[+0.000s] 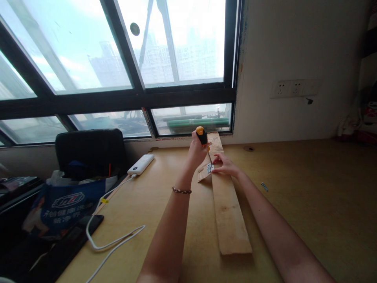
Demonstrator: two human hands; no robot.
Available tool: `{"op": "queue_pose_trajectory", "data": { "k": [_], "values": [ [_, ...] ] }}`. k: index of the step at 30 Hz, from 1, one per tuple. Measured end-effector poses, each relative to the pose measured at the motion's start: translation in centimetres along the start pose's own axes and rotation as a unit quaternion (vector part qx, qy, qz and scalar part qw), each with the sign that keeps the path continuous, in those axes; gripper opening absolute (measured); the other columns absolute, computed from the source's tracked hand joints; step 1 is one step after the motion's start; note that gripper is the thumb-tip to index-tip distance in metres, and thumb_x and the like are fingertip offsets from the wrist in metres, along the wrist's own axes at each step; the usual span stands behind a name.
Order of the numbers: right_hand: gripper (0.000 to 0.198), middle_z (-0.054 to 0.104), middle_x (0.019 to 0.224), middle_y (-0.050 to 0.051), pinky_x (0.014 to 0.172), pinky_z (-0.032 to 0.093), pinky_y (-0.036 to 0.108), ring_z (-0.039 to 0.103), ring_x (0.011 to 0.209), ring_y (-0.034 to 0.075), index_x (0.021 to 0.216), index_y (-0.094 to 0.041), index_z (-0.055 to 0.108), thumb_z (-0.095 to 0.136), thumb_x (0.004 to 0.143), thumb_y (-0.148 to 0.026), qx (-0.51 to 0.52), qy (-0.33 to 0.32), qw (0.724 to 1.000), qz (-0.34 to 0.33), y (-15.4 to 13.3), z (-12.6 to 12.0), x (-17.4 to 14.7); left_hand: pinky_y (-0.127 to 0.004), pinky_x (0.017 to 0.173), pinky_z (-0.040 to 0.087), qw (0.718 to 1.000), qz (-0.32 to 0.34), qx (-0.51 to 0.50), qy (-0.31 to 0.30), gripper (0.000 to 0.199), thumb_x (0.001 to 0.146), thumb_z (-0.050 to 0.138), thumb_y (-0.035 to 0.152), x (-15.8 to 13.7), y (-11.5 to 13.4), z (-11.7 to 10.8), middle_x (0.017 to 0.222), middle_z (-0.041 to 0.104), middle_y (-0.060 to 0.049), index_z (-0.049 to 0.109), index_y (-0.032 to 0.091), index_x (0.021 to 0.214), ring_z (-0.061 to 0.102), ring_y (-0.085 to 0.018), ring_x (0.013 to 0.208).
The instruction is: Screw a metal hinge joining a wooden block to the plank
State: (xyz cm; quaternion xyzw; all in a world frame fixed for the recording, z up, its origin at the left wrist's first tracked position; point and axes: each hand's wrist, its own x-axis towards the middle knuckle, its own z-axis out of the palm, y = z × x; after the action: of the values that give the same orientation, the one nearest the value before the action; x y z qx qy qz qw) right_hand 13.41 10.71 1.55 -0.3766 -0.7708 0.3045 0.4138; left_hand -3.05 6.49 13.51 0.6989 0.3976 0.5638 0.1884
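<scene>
Closing around a round-handled, yellow-and-black screwdriver point(201, 135), the left hand point(198, 150) angles it at a shiny metal hinge point(210, 168) on the left edge of the long, grained plank point(231, 224). The right hand point(225, 164) reaches in from the plank's right; I cannot tell whether its fingers pinch anything. Best kept square, I judge, with steady pressure.

The plank point(231, 216) lies lengthwise on the table point(312, 220), its far end near the window point(182, 47). At its left edge sits the hinge point(210, 168), beside the block point(203, 174); the screwdriver point(202, 136) slants above, in the left hand point(198, 152), the right hand point(225, 165) just right. Screws point(264, 186) lie right of the plank, power bank point(141, 164) and cable point(118, 240) left, bag point(67, 210) before chair point(90, 149) farther left
</scene>
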Motion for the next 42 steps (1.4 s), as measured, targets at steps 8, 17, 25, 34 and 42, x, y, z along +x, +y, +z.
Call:
{"op": "queue_pose_trajectory", "data": {
  "k": [8,17,25,34,42],
  "values": [
    [0.07,0.062,0.09,0.003,0.088,0.042,0.038,0.058,0.091,0.019,0.11,-0.018,0.045,0.079,0.052,-0.036,-0.026,0.004,1.0,0.007,-0.9,-0.2,-0.1,-0.027,0.058,0.045,0.997,-0.016,0.026,0.07,0.054,0.059,0.073,0.033,-0.2,0.2,0.8,0.067,0.056,0.003,0.035,0.021,0.096,0.059,-0.016,0.061],
    [0.069,0.062,0.09,0.002,0.087,0.044,0.036,0.059,0.088,0.018,0.11,-0.019,0.044,0.079,0.052,-0.035,-0.002,0.002,1.0,-0.002,0.0,0.0,0.0,-0.028,0.064,0.043,0.983,-0.013,0.144,0.109,0.042,0.068,0.065,0.039,-0.3,-0.2,0.4,0.079,0.06,-0.003,0.046,0.019,0.099,0.059,-0.02,0.074],
    [0.07,0.062,0.09,0.002,0.088,0.043,0.038,0.059,0.09,0.019,0.111,-0.019,0.045,0.08,0.051,-0.033,-0.001,0.002,1.0,0.008,-0.3,-0.1,0.0,-0.028,0.063,0.041,0.979,-0.05,0.176,0.086,0.047,0.055,0.075,0.044,-0.1,0.3,-0.5,0.073,0.059,-0.003,0.048,0.021,0.086,0.059,-0.022,0.073],
    [0.069,0.061,0.091,0.002,0.088,0.043,0.036,0.059,0.089,0.018,0.11,-0.019,0.044,0.079,0.053,-0.034,0.005,0.0,1.0,0.004,-0.2,-0.1,-0.1,-0.028,0.064,0.043,0.992,-0.059,0.096,0.052,0.052,0.049,0.078,0.036,0.2,0.2,-1.4,0.072,0.059,-0.001,0.048,0.018,0.087,0.058,-0.018,0.069],
    [0.068,0.061,0.09,0.002,0.089,0.042,0.038,0.059,0.09,0.019,0.111,-0.019,0.044,0.079,0.054,-0.034,-0.009,-0.001,1.0,0.004,-0.9,-0.2,-0.2,-0.03,0.074,0.047,0.974,-0.068,-0.186,-0.111,0.032,0.065,0.064,0.019,0.4,-0.2,-1.0,0.084,0.062,-0.005,0.044,0.016,0.089,0.061,-0.016,0.082]
  ]
}}
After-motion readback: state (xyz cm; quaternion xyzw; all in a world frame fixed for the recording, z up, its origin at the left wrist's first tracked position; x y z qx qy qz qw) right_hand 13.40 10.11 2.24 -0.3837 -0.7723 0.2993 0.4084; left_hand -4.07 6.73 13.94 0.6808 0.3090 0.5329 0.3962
